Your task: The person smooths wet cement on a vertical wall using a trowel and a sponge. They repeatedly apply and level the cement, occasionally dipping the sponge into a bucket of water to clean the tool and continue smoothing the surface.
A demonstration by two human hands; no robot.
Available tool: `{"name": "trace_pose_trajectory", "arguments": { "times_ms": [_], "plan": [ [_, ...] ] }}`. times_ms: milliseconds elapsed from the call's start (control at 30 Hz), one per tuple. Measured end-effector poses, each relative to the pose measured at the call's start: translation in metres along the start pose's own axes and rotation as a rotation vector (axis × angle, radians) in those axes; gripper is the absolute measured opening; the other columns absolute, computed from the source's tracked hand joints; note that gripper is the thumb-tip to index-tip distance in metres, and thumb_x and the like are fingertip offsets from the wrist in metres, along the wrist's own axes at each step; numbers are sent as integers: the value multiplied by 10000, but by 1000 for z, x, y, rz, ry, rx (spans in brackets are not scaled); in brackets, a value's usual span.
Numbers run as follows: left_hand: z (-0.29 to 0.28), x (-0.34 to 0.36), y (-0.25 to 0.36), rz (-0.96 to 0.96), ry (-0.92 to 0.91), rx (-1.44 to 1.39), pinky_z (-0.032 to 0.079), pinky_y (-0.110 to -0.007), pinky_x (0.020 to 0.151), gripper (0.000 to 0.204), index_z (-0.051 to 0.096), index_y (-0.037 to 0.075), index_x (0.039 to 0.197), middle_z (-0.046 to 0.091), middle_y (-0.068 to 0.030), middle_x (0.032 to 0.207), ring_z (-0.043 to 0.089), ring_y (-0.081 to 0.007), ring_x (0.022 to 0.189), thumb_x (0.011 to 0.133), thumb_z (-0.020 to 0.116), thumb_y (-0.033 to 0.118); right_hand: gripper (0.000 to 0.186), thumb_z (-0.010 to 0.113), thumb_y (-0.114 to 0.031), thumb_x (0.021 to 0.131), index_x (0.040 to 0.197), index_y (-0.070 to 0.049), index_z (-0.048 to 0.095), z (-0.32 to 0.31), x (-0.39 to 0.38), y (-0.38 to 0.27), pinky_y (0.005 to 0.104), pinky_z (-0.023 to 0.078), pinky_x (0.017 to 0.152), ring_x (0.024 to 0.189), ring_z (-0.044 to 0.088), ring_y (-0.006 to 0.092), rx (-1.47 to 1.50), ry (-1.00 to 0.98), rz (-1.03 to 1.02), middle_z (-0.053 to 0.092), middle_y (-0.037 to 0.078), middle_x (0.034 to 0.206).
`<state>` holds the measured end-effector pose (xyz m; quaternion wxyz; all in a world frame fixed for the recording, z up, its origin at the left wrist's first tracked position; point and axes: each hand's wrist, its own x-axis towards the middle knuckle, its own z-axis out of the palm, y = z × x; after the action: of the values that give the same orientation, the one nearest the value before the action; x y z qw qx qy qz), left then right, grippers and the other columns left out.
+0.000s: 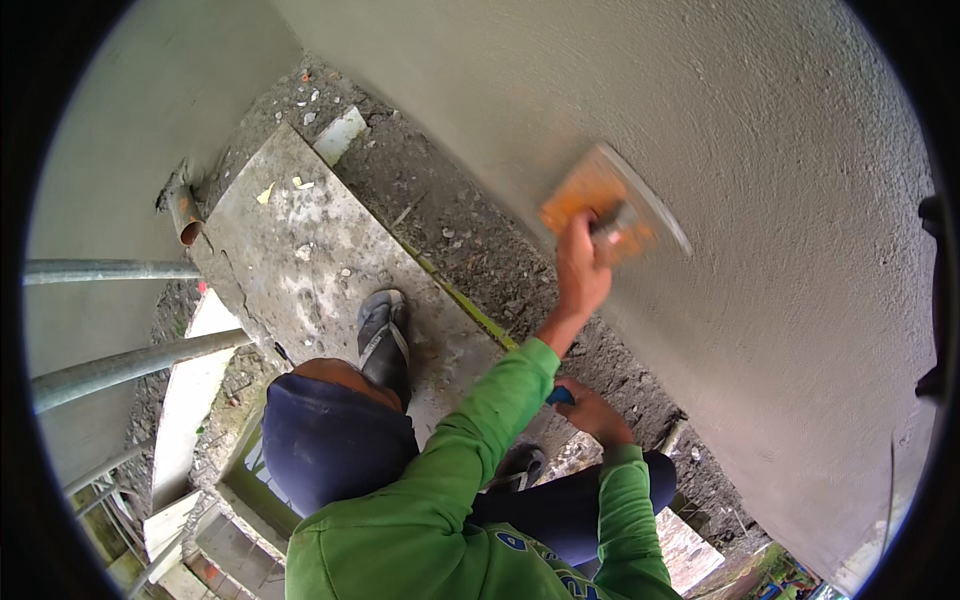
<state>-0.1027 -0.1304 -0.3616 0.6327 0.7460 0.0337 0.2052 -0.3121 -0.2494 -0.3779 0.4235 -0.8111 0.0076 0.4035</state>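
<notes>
The left hand point(583, 262) grips a blurred orange rectangular plaster float point(600, 205) against the grey rendered wall point(760, 150), already evenly coated around it, while the right hand point(592, 412) below clasps a blue handle point(560, 396).

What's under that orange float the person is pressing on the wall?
Grey plastered wall surrounds the orange float, gripped by the left hand. The patch directly beneath it is covered.

The left hand point(582, 262) is raised on an outstretched green-sleeved arm, fingers closed in a grip. The right hand point(592, 411) hangs low by the knee, fingers curled.
</notes>
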Motion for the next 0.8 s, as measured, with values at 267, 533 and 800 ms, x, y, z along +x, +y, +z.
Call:
{"name": "trace_pose_trajectory", "arguments": {
  "times_ms": [267, 533, 800],
  "plan": [
    [-88, 91, -118, -218, -15, -131, 537, -376, 858, 449, 492, -19, 1321, 679, -145, 1107, 651, -226, 961, 961, 661, 191, 331, 696, -129, 848, 1167, -110, 610, 3, 3, 3, 351, 477, 915, 1005, 615, 211, -77, -60, 69, 648, 79, 1066],
    [10, -33, 14, -142, -86, -139, 471, -473, 926, 491, 511, -24, 1240, 609, -230, 1113, 604, -403, 1091, 951, 656, 346, 335, 692, -137, 850, 1173, -109, 608, 10, 12, 19, 364, 478, 927, 1019, 618, 227, -30, -37, 65, 647, 92, 1081],
    [-92, 97, -94, -272, -28, -233, 504, -403, 946, 443, 524, -23, 1280, 658, -199, 1179, 638, -265, 1081, 930, 695, 188, 343, 698, -139, 850, 1181, -113, 608, 3, 5, 9, 368, 469, 940, 1037, 614, 242, -19, -108, 119, 640, 108, 1090]
  ]
}}
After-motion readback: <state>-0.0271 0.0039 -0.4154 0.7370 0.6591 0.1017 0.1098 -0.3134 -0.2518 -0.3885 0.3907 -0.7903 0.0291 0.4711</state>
